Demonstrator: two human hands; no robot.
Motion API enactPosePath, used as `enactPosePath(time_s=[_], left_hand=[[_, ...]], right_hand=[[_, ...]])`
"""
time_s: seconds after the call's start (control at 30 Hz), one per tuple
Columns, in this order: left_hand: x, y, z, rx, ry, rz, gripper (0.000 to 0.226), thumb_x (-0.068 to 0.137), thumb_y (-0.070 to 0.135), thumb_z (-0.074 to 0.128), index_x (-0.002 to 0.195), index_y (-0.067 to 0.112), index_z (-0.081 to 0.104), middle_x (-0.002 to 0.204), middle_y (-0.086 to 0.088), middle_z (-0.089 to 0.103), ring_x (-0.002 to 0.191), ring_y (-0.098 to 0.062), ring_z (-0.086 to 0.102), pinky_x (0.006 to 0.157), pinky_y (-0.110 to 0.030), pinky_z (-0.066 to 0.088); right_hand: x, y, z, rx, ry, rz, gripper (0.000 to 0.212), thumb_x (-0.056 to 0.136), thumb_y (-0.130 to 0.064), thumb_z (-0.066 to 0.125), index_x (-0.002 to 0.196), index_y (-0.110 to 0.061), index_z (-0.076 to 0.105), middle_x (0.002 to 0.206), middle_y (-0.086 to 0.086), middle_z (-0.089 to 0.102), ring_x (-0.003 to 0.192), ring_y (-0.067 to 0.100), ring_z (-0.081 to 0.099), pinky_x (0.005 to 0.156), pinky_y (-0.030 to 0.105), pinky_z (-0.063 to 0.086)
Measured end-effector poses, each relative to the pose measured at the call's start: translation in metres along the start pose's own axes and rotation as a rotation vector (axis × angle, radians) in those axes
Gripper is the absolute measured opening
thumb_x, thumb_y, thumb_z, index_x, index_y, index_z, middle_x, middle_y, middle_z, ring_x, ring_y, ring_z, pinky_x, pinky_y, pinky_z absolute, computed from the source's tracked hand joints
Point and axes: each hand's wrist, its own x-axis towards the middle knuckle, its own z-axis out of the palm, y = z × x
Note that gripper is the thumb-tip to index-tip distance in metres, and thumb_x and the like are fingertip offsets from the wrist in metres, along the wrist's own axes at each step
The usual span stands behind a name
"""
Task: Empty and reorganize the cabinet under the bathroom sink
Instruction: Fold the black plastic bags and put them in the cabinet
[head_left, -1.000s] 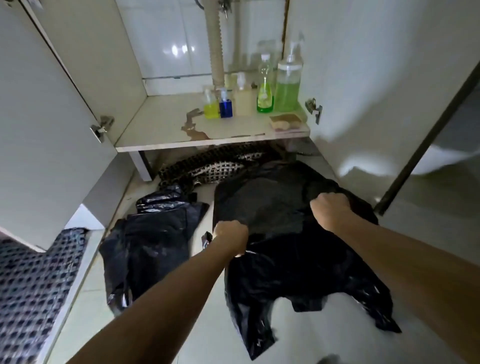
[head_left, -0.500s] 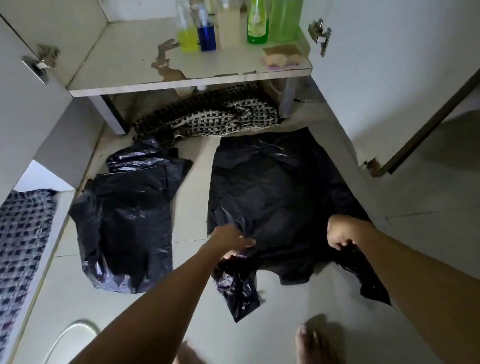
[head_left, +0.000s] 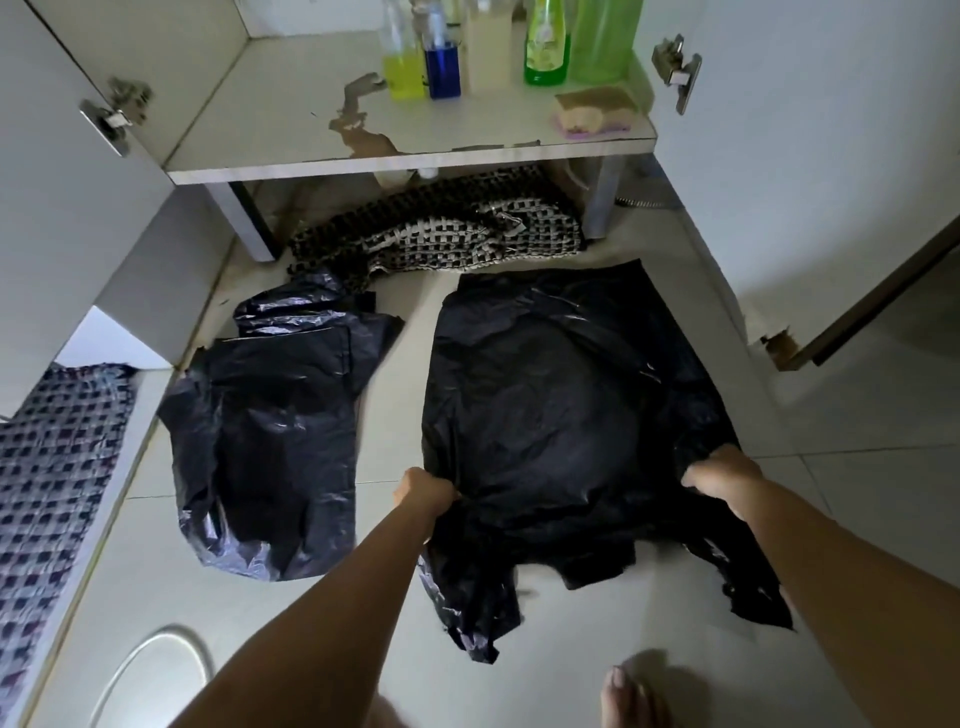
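Both hands' grip (head_left: 425, 491) (head_left: 719, 475) pinches black bag (head_left: 550, 415) near edge.

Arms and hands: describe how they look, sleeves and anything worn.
Both forearms are bare to the frame edge, with no sleeves in view. The left hand and right hand wear no gloves; no watch, bracelet or ring is visible.

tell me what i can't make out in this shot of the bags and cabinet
All in the head view:
- Bottles: tops cut off by the top edge; labels too blurred to read.
- Right bag: anything under it is hidden by its black plastic.
- Left hand and right hand: fingertips are buried in the bag's folds.
- Mat: back part hidden under the shelf.
- Left bag: too dark to tell if it holds anything.
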Motion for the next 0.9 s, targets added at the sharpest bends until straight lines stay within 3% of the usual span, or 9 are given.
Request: enactPosePath(time_s=[0.13,0.27,0.33,0.4,0.53,0.67,0.73,0.8,0.9], left_hand=[[-0.005,-0.006,-0.029,0.165,0.126,0.011,0.042,0.08,0.01,0.068,0.118,-0.004,0.056,0.116,-0.021,0.063,0.107,-0.036,0.061,0.083,-0.034,0.05],[-0.012,-0.021,-0.045,0.298,0.072,-0.011,0.053,0.078,0.019,0.074,0.124,-0.001,0.055,0.124,-0.019,0.06,0.114,-0.034,0.058,0.093,-0.037,0.05],[-0.016,-0.026,-0.051,0.354,0.003,0.002,0.059,0.074,0.029,0.079,0.121,0.002,0.055,0.123,-0.016,0.06,0.115,-0.031,0.057,0.092,-0.035,0.049],[-0.016,-0.02,-0.064,0.44,-0.043,0.037,0.064,0.069,0.04,0.08,0.117,0.005,0.058,0.122,-0.015,0.06,0.115,-0.03,0.057,0.093,-0.034,0.049],[-0.005,0.026,-0.12,0.684,-0.047,0.175,0.055,0.07,0.046,0.078,0.107,0.008,0.067,0.121,-0.014,0.064,0.112,-0.031,0.06,0.096,-0.039,0.049],[-0.003,0.082,-0.204,0.796,0.086,0.318,0.061,0.068,0.04,0.079,0.122,0.019,0.062,0.126,-0.01,0.062,0.11,-0.033,0.061,0.094,-0.047,0.051],[-0.004,0.082,-0.238,0.839,0.168,0.375,0.062,0.071,0.038,0.077,0.126,0.015,0.058,0.127,-0.009,0.061,0.113,-0.033,0.059,0.095,-0.046,0.05],[0.002,0.06,-0.26,0.864,0.203,0.337,0.061,0.078,0.034,0.074,0.129,0.007,0.055,0.127,-0.011,0.06,0.116,-0.032,0.058,0.096,-0.039,0.049],[0.012,0.012,-0.276,0.878,0.077,0.154,0.064,0.086,0.04,0.067,0.134,0.002,0.05,0.137,-0.012,0.054,0.122,-0.029,0.054,0.093,-0.029,0.046]], right_hand=[[-0.019,-0.013,0.011,-0.215,-0.041,-0.1,0.027,0.085,-0.014,0.058,0.105,-0.002,0.047,0.089,0.013,0.056,0.092,0.035,0.062,0.063,0.029,0.041],[-0.036,-0.024,0.017,-0.446,-0.121,-0.12,0.04,0.071,-0.013,0.064,0.11,-0.006,0.057,0.108,0.016,0.06,0.098,0.033,0.06,0.078,0.032,0.044],[-0.045,-0.032,0.019,-0.538,-0.04,-0.109,0.047,0.07,-0.021,0.061,0.115,-0.01,0.056,0.121,0.016,0.054,0.113,0.036,0.053,0.095,0.044,0.039],[-0.059,-0.054,0.016,-0.583,0.111,-0.176,0.053,0.083,-0.027,0.053,0.132,-0.011,0.044,0.138,0.015,0.041,0.126,0.035,0.042,0.106,0.05,0.03],[-0.098,-0.134,0.022,-0.517,0.212,-0.465,0.05,0.086,-0.022,0.052,0.134,-0.011,0.041,0.137,0.014,0.041,0.127,0.034,0.043,0.105,0.047,0.032],[-0.148,-0.211,0.06,-0.395,0.111,-0.724,0.039,0.085,-0.021,0.053,0.123,-0.015,0.051,0.128,0.009,0.049,0.118,0.03,0.051,0.101,0.04,0.041],[-0.172,-0.236,0.089,-0.33,0.039,-0.833,0.035,0.083,-0.021,0.055,0.117,-0.013,0.055,0.123,0.009,0.055,0.113,0.03,0.056,0.096,0.038,0.046],[-0.192,-0.251,0.123,-0.31,-0.085,-0.914,0.034,0.083,-0.025,0.058,0.112,-0.009,0.057,0.119,0.01,0.058,0.109,0.029,0.058,0.091,0.035,0.049],[-0.217,-0.252,0.177,-0.378,-0.284,-0.981,0.044,0.079,-0.031,0.065,0.115,-0.008,0.056,0.119,0.009,0.057,0.107,0.027,0.058,0.088,0.033,0.05]])
